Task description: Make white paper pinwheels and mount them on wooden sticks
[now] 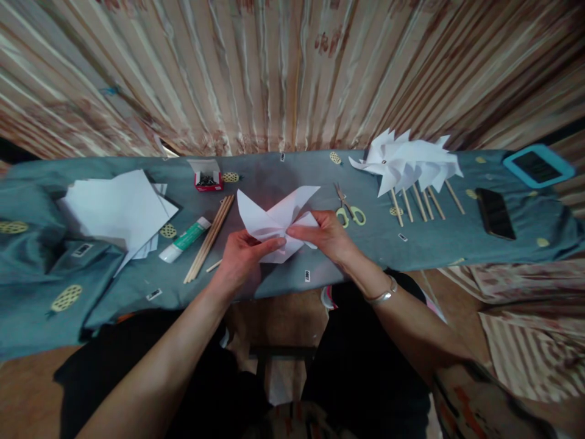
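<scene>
A white paper pinwheel (278,213) is held above the cloth, between my two hands. My left hand (242,256) grips its lower left side, the thumb pressing near the folded centre. From the right, my right hand (322,235) pinches the paper, its thumb also at the middle. Two pointed blades stand up at the far side; fingers under the paper are hidden. Beside my left hand lie several wooden sticks (210,241), with one more stick partly behind that hand. Scissors (350,210) with pale green handles rest just beyond my right hand.
Loose white sheets (119,207) are stacked at left, near a glue stick (185,241). An open red box (208,181) holds small dark pieces. Finished pinwheels (411,158) on sticks overlap at right, before a dark phone (496,213) and a blue-framed tablet (507,161). A curtain (274,73) hangs behind.
</scene>
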Demonstrator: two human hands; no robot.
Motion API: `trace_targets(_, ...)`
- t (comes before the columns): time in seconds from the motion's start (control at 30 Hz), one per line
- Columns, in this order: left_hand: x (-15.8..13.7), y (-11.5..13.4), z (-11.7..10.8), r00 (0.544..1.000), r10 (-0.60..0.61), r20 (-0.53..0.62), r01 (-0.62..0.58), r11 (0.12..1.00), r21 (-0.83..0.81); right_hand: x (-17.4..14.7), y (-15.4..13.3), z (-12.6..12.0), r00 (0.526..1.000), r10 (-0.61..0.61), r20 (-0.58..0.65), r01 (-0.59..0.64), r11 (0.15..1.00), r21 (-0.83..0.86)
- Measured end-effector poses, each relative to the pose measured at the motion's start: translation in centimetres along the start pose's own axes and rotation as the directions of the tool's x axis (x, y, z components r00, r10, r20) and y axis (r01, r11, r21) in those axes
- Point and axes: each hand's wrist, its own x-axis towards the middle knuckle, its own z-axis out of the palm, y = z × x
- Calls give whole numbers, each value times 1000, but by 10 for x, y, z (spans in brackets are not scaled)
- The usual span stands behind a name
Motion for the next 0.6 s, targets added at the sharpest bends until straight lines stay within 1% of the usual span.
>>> trace_targets(0.07, -1, 0, 6, 998, 34, -54, -36, 999, -28, -1, -1, 2, 1000, 1, 4, -1, 1000, -13)
trace_targets(0.2, 1, -3, 6, 987, 114, -115, -114, 993, 6, -1, -3, 4, 1000, -26, -15, 25, 998, -63)
trace_targets(0.3, 3, -7, 2, 977, 170, -126, -164, 985, 55, -1, -2, 5, 998, -53, -24, 50, 994, -99)
trace_targets(0.43, 4, -11, -2, 966, 232, -113, -214, 964, 157, 0, 0, 5, 998, -65, -19, 63, 994, -93)
trace_targets(0.5, 4, -12, -3, 963, 248, -109, -223, 954, 198, 0, 0, 5, 998, -69, -14, 68, 993, -93)
trace_targets(0.6, 3, -11, -1, 966, 236, -109, -211, 957, 201, 0, -1, 3, 997, -71, 14, 72, 992, -101)
